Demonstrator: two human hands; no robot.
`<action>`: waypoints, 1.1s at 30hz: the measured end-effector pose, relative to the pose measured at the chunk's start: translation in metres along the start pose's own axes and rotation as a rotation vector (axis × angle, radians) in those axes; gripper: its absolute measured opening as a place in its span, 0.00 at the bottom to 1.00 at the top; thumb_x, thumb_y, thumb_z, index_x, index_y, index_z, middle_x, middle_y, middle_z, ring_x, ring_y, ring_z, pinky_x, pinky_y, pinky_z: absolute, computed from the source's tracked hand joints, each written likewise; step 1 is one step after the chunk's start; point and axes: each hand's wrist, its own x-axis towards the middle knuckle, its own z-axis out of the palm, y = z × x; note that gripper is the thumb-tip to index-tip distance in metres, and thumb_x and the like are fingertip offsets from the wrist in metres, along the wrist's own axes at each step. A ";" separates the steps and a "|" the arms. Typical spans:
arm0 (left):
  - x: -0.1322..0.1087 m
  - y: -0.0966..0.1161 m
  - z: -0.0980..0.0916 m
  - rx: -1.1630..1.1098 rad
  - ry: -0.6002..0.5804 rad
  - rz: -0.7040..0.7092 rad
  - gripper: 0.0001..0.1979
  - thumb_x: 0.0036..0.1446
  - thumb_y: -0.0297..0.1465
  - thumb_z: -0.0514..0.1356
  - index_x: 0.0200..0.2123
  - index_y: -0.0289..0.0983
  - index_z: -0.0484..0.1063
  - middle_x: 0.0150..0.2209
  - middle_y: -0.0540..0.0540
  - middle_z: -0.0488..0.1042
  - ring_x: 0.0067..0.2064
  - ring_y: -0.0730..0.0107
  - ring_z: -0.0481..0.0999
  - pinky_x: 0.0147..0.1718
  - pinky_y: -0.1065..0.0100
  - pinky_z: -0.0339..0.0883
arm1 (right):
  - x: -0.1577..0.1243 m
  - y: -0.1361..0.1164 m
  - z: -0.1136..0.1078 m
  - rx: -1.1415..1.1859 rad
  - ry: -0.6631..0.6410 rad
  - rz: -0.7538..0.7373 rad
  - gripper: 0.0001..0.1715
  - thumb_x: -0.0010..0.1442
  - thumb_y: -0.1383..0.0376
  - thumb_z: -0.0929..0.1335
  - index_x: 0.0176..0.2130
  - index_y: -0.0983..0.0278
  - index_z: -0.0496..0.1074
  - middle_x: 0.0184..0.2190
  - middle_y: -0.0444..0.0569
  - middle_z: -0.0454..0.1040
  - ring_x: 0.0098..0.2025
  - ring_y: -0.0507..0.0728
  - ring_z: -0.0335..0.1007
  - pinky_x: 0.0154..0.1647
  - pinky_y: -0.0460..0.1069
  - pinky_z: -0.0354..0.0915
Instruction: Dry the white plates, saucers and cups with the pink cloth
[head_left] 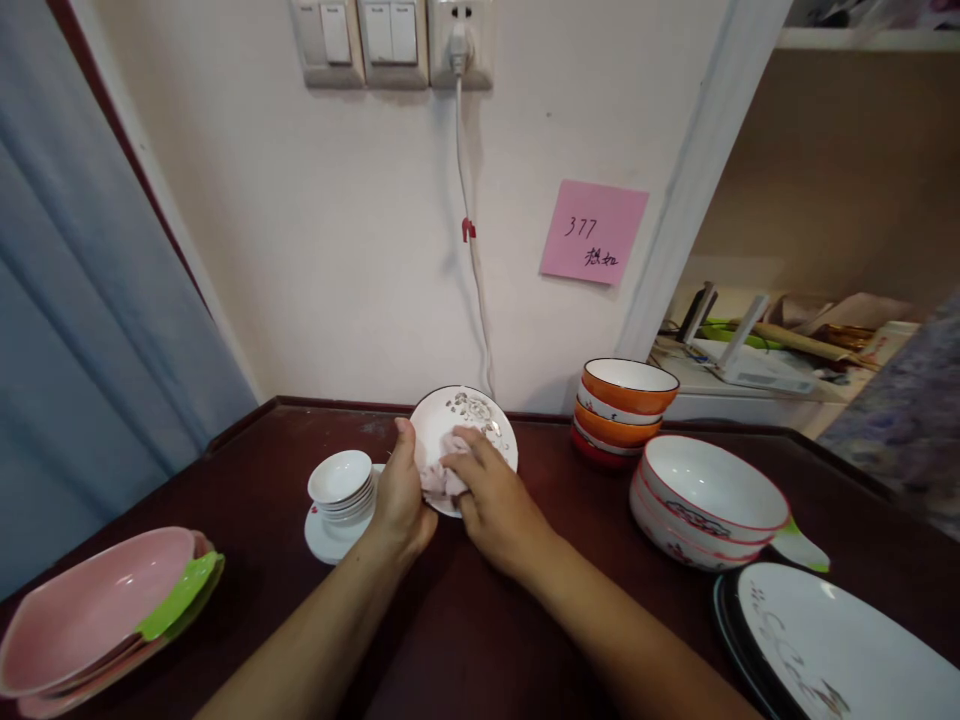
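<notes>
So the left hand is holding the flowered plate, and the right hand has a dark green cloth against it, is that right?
Not quite: the cloth is pale pink, not dark green, as the head view shows. The left hand does hold the flowered plate, and the right hand has the cloth against it.

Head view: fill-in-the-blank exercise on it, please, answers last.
1. The left hand grips a plate patterned with ____.
2. The right hand presses a crumpled cloth to that ____.
3. The number on the pink note is ____.
4. The leaf-shaped end of the top pink dish is coloured ____.

Missing words: flowers; plate; 377; green.
</notes>
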 end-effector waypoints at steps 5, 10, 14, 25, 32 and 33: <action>-0.008 -0.005 0.005 0.011 -0.060 -0.111 0.29 0.63 0.47 0.50 0.56 0.31 0.68 0.46 0.34 0.78 0.49 0.53 0.77 0.51 0.57 0.69 | 0.001 0.003 -0.001 -0.008 0.137 -0.092 0.30 0.49 0.79 0.61 0.49 0.62 0.72 0.59 0.55 0.57 0.61 0.59 0.57 0.60 0.54 0.60; -0.016 -0.017 0.011 0.022 -0.151 -0.200 0.24 0.62 0.43 0.54 0.56 0.35 0.68 0.47 0.37 0.78 0.49 0.53 0.77 0.50 0.56 0.69 | 0.005 0.017 -0.020 -0.243 0.262 -0.045 0.24 0.53 0.75 0.64 0.48 0.59 0.74 0.51 0.53 0.65 0.53 0.62 0.60 0.54 0.58 0.60; -0.018 -0.019 0.012 0.044 -0.122 -0.140 0.25 0.60 0.41 0.57 0.57 0.36 0.67 0.49 0.37 0.77 0.49 0.52 0.77 0.51 0.54 0.69 | 0.009 0.026 -0.044 -0.509 0.205 0.106 0.19 0.56 0.72 0.66 0.47 0.61 0.73 0.49 0.57 0.67 0.49 0.66 0.60 0.47 0.59 0.62; -0.018 -0.002 0.014 0.035 -0.007 -0.114 0.25 0.61 0.44 0.55 0.53 0.31 0.70 0.41 0.35 0.80 0.42 0.53 0.80 0.42 0.58 0.74 | 0.001 -0.033 -0.043 -0.327 -0.312 0.014 0.13 0.52 0.74 0.65 0.38 0.61 0.73 0.38 0.50 0.66 0.39 0.57 0.63 0.33 0.49 0.61; -0.031 -0.018 0.022 -0.052 -0.219 -0.289 0.27 0.60 0.48 0.53 0.55 0.36 0.69 0.43 0.38 0.79 0.47 0.53 0.78 0.48 0.56 0.71 | 0.006 -0.007 -0.048 -0.471 0.220 -0.014 0.18 0.55 0.73 0.65 0.46 0.63 0.72 0.45 0.54 0.67 0.46 0.61 0.60 0.46 0.53 0.61; -0.032 -0.018 0.024 -0.053 -0.221 -0.295 0.27 0.60 0.47 0.54 0.55 0.36 0.69 0.44 0.37 0.79 0.48 0.52 0.78 0.49 0.55 0.70 | 0.006 -0.001 -0.052 -0.542 0.255 0.006 0.17 0.56 0.72 0.64 0.45 0.63 0.72 0.46 0.55 0.67 0.46 0.62 0.60 0.45 0.54 0.61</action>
